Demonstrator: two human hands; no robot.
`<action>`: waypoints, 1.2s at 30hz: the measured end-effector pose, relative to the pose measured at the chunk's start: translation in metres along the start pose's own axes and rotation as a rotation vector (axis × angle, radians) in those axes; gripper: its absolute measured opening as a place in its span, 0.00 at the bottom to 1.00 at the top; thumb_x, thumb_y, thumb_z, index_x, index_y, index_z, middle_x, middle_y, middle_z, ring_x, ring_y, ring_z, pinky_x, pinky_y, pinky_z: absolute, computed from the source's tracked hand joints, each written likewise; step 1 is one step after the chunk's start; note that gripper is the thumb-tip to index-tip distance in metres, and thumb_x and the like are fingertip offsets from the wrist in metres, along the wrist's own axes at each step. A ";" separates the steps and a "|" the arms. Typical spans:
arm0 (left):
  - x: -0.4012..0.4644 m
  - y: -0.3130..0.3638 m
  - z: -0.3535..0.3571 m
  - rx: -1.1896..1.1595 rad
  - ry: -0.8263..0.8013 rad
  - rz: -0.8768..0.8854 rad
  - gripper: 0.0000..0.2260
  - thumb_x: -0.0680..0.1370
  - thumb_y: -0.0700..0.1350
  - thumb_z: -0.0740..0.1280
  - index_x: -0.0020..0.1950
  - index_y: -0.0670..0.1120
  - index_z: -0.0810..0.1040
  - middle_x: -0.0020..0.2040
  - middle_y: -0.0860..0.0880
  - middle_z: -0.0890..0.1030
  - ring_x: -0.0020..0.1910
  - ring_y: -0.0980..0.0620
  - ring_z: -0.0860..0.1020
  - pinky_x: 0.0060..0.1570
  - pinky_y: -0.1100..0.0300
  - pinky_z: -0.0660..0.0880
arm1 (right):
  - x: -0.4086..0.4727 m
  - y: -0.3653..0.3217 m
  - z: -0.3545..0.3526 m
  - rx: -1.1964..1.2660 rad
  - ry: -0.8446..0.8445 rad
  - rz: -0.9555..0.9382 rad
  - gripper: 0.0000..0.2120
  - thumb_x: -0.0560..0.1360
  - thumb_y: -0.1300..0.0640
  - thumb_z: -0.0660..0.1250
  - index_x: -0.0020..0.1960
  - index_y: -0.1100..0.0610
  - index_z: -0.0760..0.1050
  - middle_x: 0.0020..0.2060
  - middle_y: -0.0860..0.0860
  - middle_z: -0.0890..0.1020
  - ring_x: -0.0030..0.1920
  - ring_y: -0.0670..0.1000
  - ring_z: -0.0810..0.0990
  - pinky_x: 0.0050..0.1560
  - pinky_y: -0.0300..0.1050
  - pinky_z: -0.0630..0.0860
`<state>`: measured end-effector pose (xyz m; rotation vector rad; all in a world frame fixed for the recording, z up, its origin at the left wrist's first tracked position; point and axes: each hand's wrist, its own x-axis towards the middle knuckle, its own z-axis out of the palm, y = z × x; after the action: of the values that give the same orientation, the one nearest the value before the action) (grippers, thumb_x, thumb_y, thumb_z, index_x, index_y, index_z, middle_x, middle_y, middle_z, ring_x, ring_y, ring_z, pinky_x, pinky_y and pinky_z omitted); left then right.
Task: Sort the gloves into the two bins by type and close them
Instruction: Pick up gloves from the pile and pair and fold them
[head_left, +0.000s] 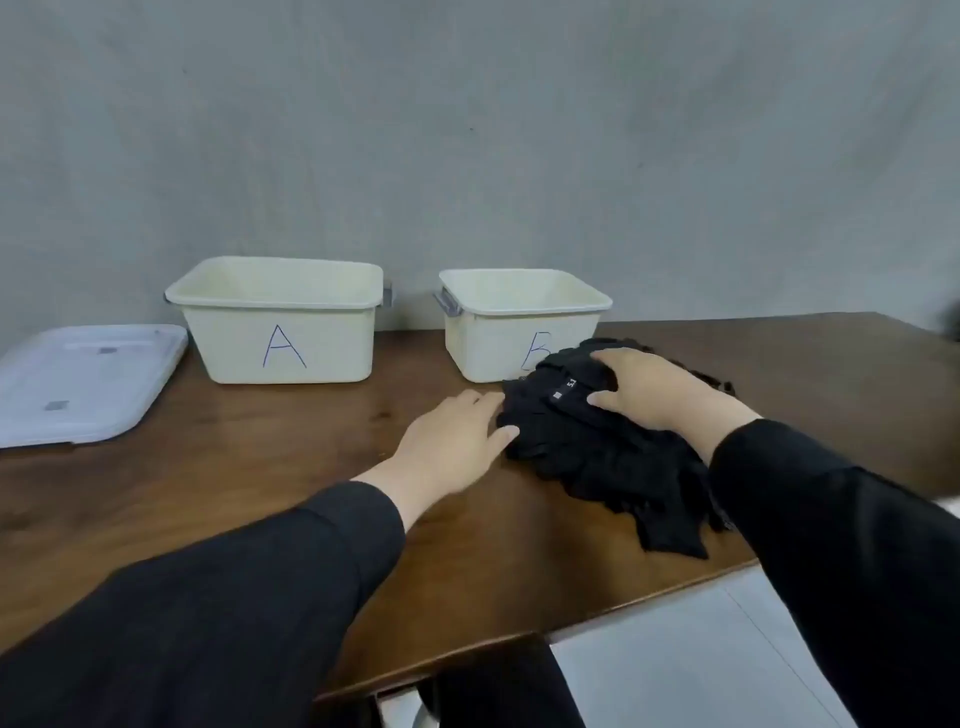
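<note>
Peeling one glove free should come first: the left hand (457, 441) lies flat, fingertips touching the pile's (613, 457) edge, while the right hand (654, 389) clutches its top (types unreadable). Beyond the fingers, bins A (280, 332) and B (498, 343) stand open.

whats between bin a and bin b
Nothing: in the head view only bare table shows between bin A and bin B.

1. Left hand (457, 441), frame centre: palm down, fingers straight and relaxed, pointing right.
2. Right hand (649, 389), right of centre: palm down, fingers curled downward, thumb spread.
3. Both forearms in black sleeves (234, 597), reaching from the lower corners.
</note>
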<state>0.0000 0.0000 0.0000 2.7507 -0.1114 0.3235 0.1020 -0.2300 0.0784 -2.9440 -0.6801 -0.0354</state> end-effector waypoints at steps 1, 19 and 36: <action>-0.006 0.002 0.008 -0.023 -0.038 -0.026 0.27 0.83 0.62 0.53 0.79 0.52 0.59 0.76 0.50 0.67 0.72 0.47 0.68 0.65 0.48 0.72 | -0.002 0.006 0.005 -0.007 -0.031 0.030 0.34 0.80 0.47 0.68 0.81 0.54 0.59 0.78 0.52 0.66 0.75 0.57 0.67 0.73 0.51 0.65; -0.041 -0.004 0.037 -0.198 0.071 -0.219 0.25 0.82 0.64 0.53 0.78 0.57 0.62 0.77 0.56 0.67 0.75 0.54 0.64 0.72 0.57 0.63 | 0.022 0.028 -0.016 0.299 0.435 0.061 0.10 0.80 0.57 0.61 0.48 0.58 0.79 0.42 0.56 0.82 0.43 0.59 0.78 0.44 0.49 0.74; -0.024 -0.048 -0.094 -0.936 0.287 -0.174 0.07 0.80 0.44 0.68 0.46 0.43 0.80 0.38 0.50 0.83 0.37 0.56 0.78 0.40 0.59 0.73 | 0.023 -0.153 -0.053 0.801 -0.201 -0.347 0.08 0.75 0.59 0.74 0.53 0.59 0.82 0.40 0.51 0.82 0.33 0.46 0.77 0.35 0.37 0.78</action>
<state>-0.0375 0.0795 0.0624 1.7565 0.0473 0.4661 0.0559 -0.0897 0.1494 -2.0601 -0.9482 0.4061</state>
